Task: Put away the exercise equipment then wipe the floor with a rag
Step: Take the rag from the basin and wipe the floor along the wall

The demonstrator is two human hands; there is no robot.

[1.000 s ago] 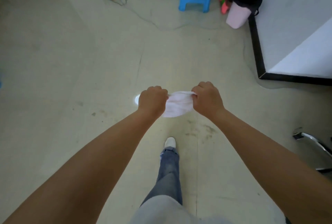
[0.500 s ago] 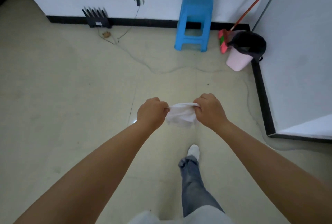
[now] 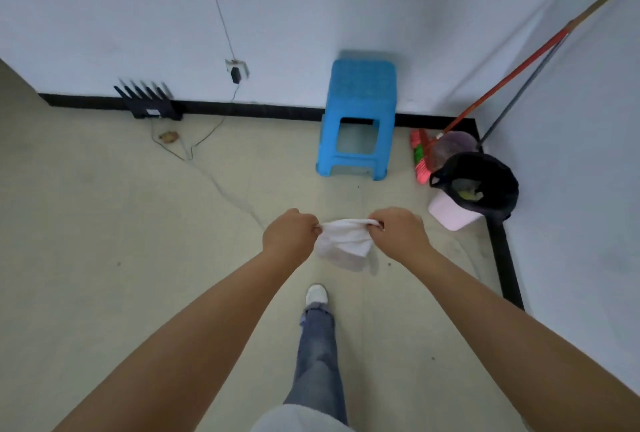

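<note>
Wiping step pending — rag pinched taut between left hand and right hand; next — lower to near floor.

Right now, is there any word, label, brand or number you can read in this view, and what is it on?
None can be read.
Black router by the wall: a small pale label on its front, too small and blurred to read.
Blue stool, bin with black bag, white rag held between left hand and right hand: no text visible.
</note>
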